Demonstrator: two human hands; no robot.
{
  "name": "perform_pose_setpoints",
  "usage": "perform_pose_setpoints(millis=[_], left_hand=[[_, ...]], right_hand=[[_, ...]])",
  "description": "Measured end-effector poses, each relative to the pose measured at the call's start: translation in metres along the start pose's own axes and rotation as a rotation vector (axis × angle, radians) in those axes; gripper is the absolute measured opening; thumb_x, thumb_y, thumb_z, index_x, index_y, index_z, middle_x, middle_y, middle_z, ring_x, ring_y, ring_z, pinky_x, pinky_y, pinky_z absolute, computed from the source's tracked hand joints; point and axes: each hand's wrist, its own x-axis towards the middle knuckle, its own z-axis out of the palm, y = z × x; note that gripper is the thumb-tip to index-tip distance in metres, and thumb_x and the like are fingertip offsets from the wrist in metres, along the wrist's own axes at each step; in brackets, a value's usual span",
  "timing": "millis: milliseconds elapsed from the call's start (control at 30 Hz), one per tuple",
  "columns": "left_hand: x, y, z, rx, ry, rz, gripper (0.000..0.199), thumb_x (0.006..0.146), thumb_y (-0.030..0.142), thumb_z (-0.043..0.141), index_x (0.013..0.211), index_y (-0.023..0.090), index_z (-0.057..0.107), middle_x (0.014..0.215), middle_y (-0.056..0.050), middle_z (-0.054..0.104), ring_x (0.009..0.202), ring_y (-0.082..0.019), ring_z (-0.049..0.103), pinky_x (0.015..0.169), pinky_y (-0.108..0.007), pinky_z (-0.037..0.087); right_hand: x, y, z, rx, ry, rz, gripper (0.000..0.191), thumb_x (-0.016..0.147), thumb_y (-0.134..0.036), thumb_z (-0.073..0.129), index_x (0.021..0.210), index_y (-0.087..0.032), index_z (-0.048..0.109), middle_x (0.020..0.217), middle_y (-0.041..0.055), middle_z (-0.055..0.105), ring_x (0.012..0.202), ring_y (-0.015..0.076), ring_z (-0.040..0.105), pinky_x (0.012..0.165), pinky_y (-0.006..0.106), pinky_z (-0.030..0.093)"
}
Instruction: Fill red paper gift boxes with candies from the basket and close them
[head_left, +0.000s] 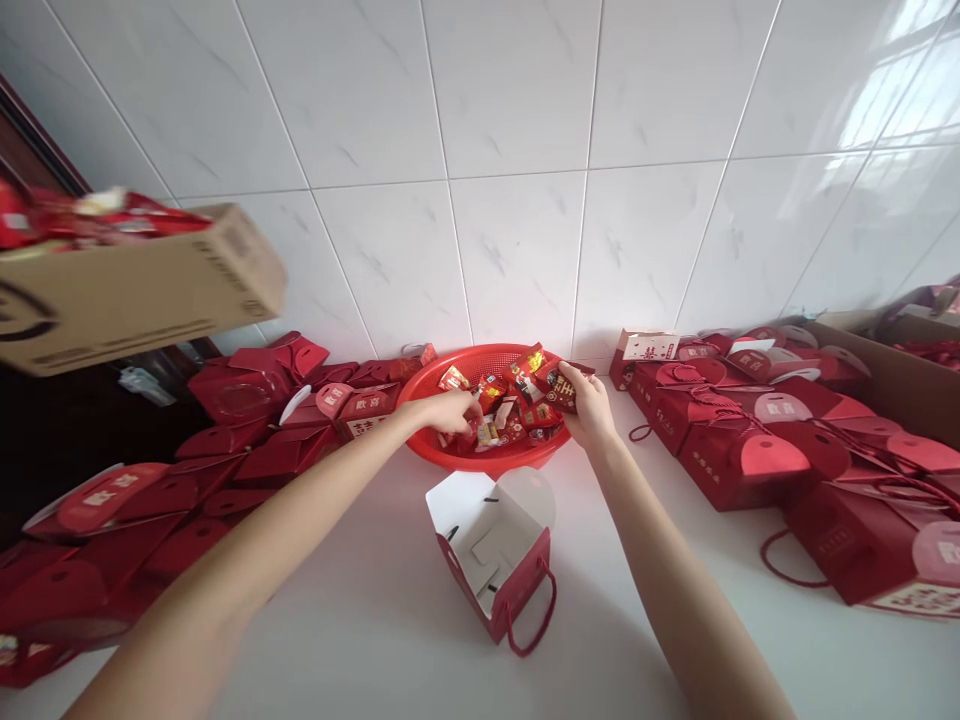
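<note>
A red plastic basket (435,461) full of wrapped candies (510,415) stands against the tiled wall. My left hand (454,412) reaches into its left side, fingers bent down among the candies; what they pinch, if anything, is hidden. Over the basket's right side, my right hand (589,405) is closed on a dark red snack packet (561,390) with pale lettering. In front of the basket, between my forearms, a red gift box (491,550) stands with its top open. Its white inside shows no contents, and a red cord handle (546,620) hangs at its right.
Folded red gift boxes (255,460) crowd the left side, and more red boxes (735,440) line the right. A cardboard carton (135,300) of red packets juts in at upper left. Another carton (862,370) stands at far right.
</note>
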Motion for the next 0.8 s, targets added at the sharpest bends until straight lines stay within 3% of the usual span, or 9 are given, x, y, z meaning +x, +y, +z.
perform_pose_setpoints(millis=[100,233,433,600,667,800], left_hand=[[-0.006,-0.003,-0.011,-0.057,0.047,0.023,0.034,0.063,0.024,0.065,0.095,0.024,0.076,0.103,-0.004,0.077,0.092,-0.025,0.07,0.075,-0.026,0.052],[-0.013,-0.004,-0.013,-0.095,0.099,0.032,0.041,0.065,0.023,0.065,0.104,0.023,0.075,0.117,-0.005,0.075,0.101,-0.026,0.069,0.082,-0.028,0.052],[-0.031,0.012,-0.007,-0.128,0.136,0.098,0.042,0.074,0.033,0.068,0.114,0.021,0.074,0.125,-0.007,0.073,0.113,-0.027,0.066,0.096,-0.029,0.048],[-0.067,0.033,-0.012,-0.199,0.068,0.174,0.038,0.084,0.051,0.062,0.099,0.02,0.078,0.104,-0.005,0.078,0.095,-0.024,0.069,0.083,-0.027,0.05],[-0.086,0.041,-0.014,-0.209,0.05,0.178,0.036,0.08,0.054,0.067,0.085,0.02,0.079,0.098,-0.003,0.078,0.092,-0.023,0.068,0.08,-0.026,0.048],[-0.119,0.053,-0.008,-0.16,0.059,0.126,0.029,0.078,0.051,0.071,0.077,0.023,0.078,0.094,-0.001,0.076,0.085,-0.021,0.067,0.076,-0.025,0.047]], right_hand=[[0.0,0.0,0.0,0.011,0.007,0.005,0.014,0.069,-0.021,0.079,0.066,-0.019,0.066,0.065,0.0017,0.075,0.061,0.0183,0.071,0.054,0.026,0.059],[-0.001,-0.001,0.0,0.015,0.007,0.005,0.012,0.07,-0.022,0.077,0.067,-0.019,0.066,0.066,0.0015,0.075,0.062,0.0177,0.072,0.055,0.025,0.059],[-0.002,-0.008,-0.001,-0.052,-0.064,0.049,0.016,0.071,-0.021,0.081,0.068,-0.019,0.065,0.06,-0.0004,0.071,0.058,0.0169,0.07,0.052,0.024,0.058],[-0.013,-0.025,0.005,-0.138,-0.147,0.143,0.016,0.072,-0.015,0.08,0.065,-0.017,0.065,0.057,0.0024,0.07,0.051,0.0172,0.067,0.046,0.025,0.056],[-0.022,-0.036,0.009,-0.179,-0.226,0.143,0.016,0.071,-0.016,0.082,0.066,-0.016,0.067,0.058,0.0026,0.071,0.052,0.0176,0.068,0.049,0.026,0.057],[-0.05,-0.056,0.019,-0.421,-0.558,0.055,0.015,0.075,-0.025,0.082,0.075,-0.015,0.072,0.067,0.0032,0.073,0.059,0.017,0.067,0.055,0.026,0.054]])
